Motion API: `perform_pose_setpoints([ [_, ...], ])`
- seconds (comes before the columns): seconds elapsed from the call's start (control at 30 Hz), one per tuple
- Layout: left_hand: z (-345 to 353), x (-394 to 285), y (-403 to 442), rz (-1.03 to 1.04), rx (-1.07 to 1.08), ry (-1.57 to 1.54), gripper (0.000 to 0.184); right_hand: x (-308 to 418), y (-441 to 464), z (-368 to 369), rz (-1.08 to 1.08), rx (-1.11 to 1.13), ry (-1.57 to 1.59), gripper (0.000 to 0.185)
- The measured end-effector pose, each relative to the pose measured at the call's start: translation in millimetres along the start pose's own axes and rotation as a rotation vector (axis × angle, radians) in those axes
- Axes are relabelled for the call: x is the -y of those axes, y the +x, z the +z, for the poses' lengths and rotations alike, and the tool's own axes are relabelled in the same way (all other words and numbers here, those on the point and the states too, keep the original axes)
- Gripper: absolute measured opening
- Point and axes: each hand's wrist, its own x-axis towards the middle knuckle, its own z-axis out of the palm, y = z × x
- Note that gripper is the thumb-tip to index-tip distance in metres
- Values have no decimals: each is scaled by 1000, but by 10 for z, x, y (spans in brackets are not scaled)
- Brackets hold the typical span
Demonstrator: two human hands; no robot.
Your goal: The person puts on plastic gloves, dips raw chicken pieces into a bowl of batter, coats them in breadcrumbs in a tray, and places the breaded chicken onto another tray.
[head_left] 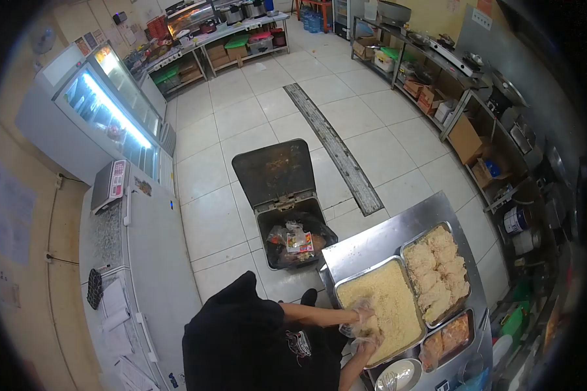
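A large metal tray [338, 287] holds a broad layer of pale yellow breadcrumbs [388, 293]. Both my hands, in clear plastic gloves, are close together at its near edge. My left hand [361, 314] is curled down at the crumbs. Just below it, my right hand [372, 341] is closed too. Between them is a crumb-covered lump, too blurred to name. Behind the crumbs stands a second tray [445, 321] of breaded flat pieces [437, 270]. To the right, a smaller tray [471, 320] contains orange-brown raw meat pieces [447, 340]. A white bowl [404, 373] sits by my right hand.
The trays stand on a steel table [372, 242]. An open-lidded bin [261, 228] with rubbish is on the tiled floor to the left, near a floor drain [336, 150]. A chest freezer [153, 274] carries a scale [111, 186]. Steel shelving [404, 55] lines the far right wall.
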Motion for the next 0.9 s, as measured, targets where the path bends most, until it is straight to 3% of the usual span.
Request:
perform_pose_setpoints([
  [0.1, 65, -33, 41, -65, -150, -89, 47, 474, -403, 235, -15, 108, 15, 39],
  [0.17, 247, -128, 48, -147, -576, -287, 45, 988, -891, 529, -88, 196, -157, 37],
  [0.2, 325, -125, 44, -150, -638, -292, 44, 1147, -1054, 643, -124, 222, -198, 36],
  [0.33, 265, -246, 33, -79, 157, 116, 77, 104, -108, 7, 6, 112, 246, 36],
  [0.43, -137, -644, 36, -109, 120, -51, 71, 298, -5, -70, 10, 78, 276, 36],
  [0.5, -119, -793, 28, 103, -6, 42, 66, 519, -146, -27, 48, -68, 385, 36],
  [0.57, -73, -896, 38, 254, -107, 132, 60, 363, -27, -156, 9, -77, 396, 35],
  [0.67, -148, -1083, 128, 285, 189, -224, 56, 430, -15, -263, -87, -40, 393, 35],
  [0.8, -203, -843, 232, 433, 157, 38, 50, 702, -246, -159, -137, -37, 269, 38],
  [0.83, -243, -856, 261, 533, -248, 547, 49, 768, -260, -188, -141, -54, 198, 38],
  [0.9, -234, -897, 271, 607, -661, 1052, 48, 828, -249, -228, -147, -85, 63, 40],
])
